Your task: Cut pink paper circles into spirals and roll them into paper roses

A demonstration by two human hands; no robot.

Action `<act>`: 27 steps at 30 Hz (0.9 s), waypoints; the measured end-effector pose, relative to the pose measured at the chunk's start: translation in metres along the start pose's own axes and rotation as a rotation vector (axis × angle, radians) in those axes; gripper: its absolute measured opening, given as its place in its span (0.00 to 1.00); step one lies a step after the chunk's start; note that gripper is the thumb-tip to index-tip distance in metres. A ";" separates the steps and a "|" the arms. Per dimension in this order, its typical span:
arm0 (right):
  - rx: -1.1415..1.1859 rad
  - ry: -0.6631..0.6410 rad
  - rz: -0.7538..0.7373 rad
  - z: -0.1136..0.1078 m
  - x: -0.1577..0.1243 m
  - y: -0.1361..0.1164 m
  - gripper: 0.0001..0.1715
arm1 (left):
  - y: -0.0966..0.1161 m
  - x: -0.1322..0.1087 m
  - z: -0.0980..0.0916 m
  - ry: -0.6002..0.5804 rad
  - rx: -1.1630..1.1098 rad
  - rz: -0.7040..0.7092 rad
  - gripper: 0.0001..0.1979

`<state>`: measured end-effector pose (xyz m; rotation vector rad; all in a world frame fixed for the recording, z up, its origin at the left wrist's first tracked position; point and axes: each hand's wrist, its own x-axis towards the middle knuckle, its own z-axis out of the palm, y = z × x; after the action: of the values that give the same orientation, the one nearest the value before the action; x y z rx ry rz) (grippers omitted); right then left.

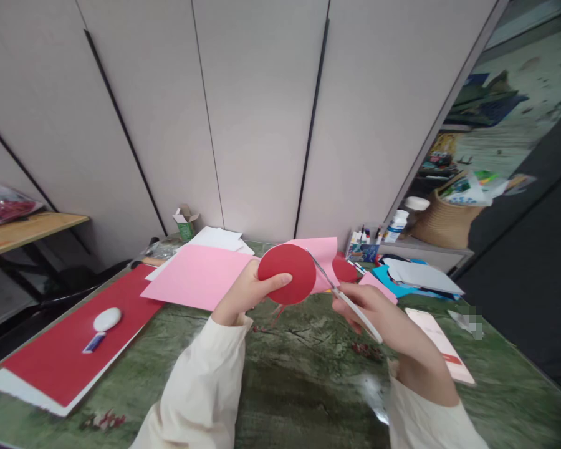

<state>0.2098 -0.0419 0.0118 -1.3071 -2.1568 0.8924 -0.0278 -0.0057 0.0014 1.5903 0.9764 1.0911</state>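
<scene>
My left hand pinches a red paper circle against a pink sheet of paper, thumb on the red face. Both are held up above the table. In my right hand is a pair of scissors with white handles. Its blades lie along the right edge of the circle, against the pink sheet; whether they are parted I cannot make out. Behind the scissors, a second red round piece shows in part.
A green patterned table carries a large pink sheet, a long red sheet with a white oval object on it, and a phone. Pens in a holder, a white bottle and a small green box stand near the wall.
</scene>
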 end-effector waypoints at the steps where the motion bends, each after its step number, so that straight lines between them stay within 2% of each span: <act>1: 0.003 -0.007 0.003 0.000 0.000 0.000 0.20 | 0.000 0.000 -0.001 -0.005 0.006 -0.002 0.17; 15: -0.013 -0.062 0.023 -0.010 -0.005 -0.002 0.21 | -0.004 -0.002 -0.006 -0.080 0.053 -0.022 0.16; 24: -0.049 -0.082 0.019 -0.015 -0.007 -0.005 0.21 | 0.003 -0.004 -0.005 -0.121 0.030 -0.020 0.15; 27: -0.081 -0.078 0.007 -0.017 -0.009 -0.004 0.20 | 0.004 -0.005 -0.004 -0.156 0.020 -0.059 0.15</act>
<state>0.2231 -0.0467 0.0255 -1.3393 -2.2710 0.8809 -0.0330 -0.0105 0.0053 1.6265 0.9256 0.9050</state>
